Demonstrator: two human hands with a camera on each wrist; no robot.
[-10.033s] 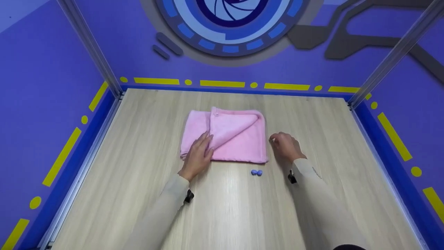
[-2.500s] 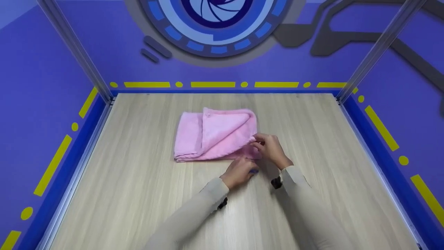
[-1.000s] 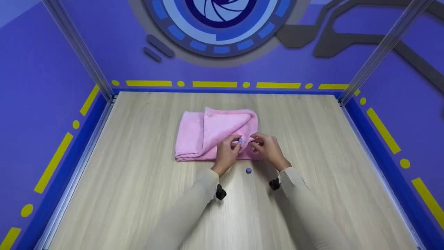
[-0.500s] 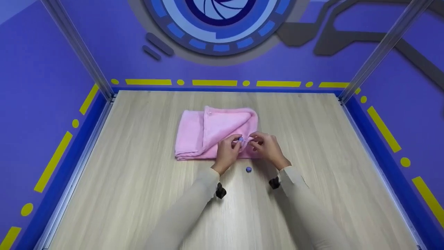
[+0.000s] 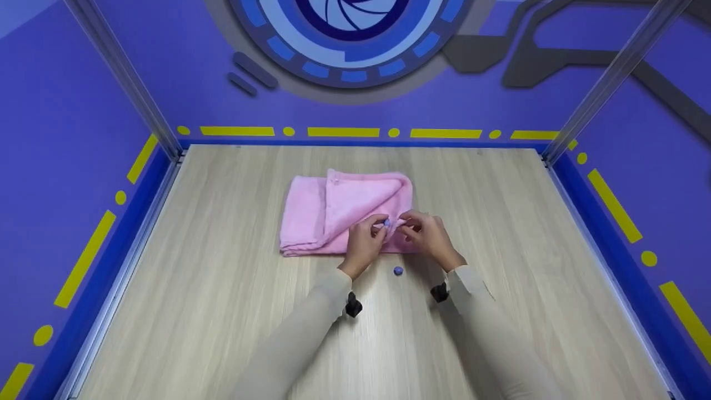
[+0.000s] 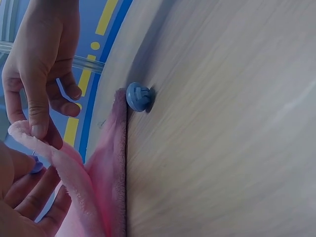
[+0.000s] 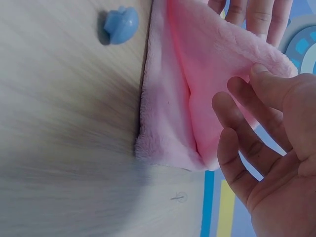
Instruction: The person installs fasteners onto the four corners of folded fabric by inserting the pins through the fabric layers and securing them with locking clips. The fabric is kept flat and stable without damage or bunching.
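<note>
A pink fleece blanket (image 5: pixel 361 203) lies folded at mid-table, its near right corner lifted. My left hand (image 5: pixel 364 241) pinches a small blue-purple blanket pin (image 6: pixel 37 165) between thumb and fingers, close to the lifted edge. A thin needle-like tip shows at the pin in the left wrist view. Opposite it, my right hand (image 5: pixel 432 236) pinches the blanket's raised edge between thumb and forefinger, the other fingers loosely bent. Whether the pin's tip has entered the cloth I cannot tell. The matching blue-purple round cap (image 5: pixel 398 271) lies on the table just in front of the blanket.
The wooden table (image 5: pixel 233 311) is bounded by blue-purple panels (image 5: pixel 166 83) at the back and sides. A tiny thin piece with a clear ring (image 7: pixel 178 198) shows on the table beyond the blanket's right edge in the right wrist view.
Earlier both blue-purple pieces lay together on the table; the left hand has since picked one up and carried it to the corner that the right hand raised. The last half second shows almost no movement.
</note>
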